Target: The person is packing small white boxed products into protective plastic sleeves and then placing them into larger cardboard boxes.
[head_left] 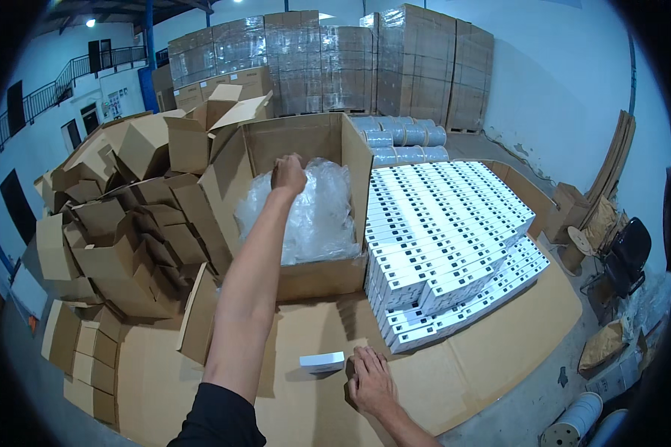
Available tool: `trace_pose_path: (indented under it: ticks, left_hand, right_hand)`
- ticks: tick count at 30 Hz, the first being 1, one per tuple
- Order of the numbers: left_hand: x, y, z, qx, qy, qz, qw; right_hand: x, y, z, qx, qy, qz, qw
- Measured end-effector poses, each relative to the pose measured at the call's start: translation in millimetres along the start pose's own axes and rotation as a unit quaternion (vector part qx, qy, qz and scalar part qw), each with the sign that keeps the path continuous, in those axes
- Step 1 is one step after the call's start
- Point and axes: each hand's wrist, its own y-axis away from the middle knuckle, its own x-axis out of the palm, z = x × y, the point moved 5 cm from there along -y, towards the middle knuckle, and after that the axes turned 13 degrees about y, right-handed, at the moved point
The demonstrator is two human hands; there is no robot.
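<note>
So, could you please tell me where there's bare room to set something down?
The cardboard surface is bare to the right of the right hand, in front of the stacked white boxes, and between the left forearm and the open cartons. Farther back it is crowded: those boxes and cartons flank the large carton holding clear plastic.

Covered in brown cardboard across the tabletop (492, 357), creased toward the right. Carries one small white box (322, 363) near the front. Supports a large open carton (320, 278) farther back and, just beside it, a tiered stack of slim white boxes (440, 223). Meets a jumble of open brown cartons (119, 261) on the left.
</note>
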Motion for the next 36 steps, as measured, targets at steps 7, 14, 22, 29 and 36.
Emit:
trace_pose_path:
  ticks: [7,14,22,29,36]
  left_hand:
    - [19.5,-13.4,7.7,-0.093,-0.037,0.116,0.988]
    - [-46.0,-21.8,-39.0,0.041,0.039,-0.065,0.996]
    - [-142.7,53.9,-128.5,0.061,0.203,-0.169,0.963]
    - [-171.6,205.0,-167.0,0.005,0.461,-0.122,0.879]
    - [-158.4,414.9,-113.0,-0.208,0.473,-0.080,0.853]
  right_hand:
    - [-6.3,-4.7,-4.3,0.013,-0.003,-0.001,1.000]
    - [-2.8,-1.5,-4.3,0.019,0.006,0.006,1.000]
    - [7.4,4.5,-4.8,0.008,0.010,-0.003,1.000]
    - [7.0,4.3,-9.0,0.022,-0.039,-0.045,0.998]
    - [-7.1,24.2,-11.0,0.011,-0.125,-0.050,0.991]
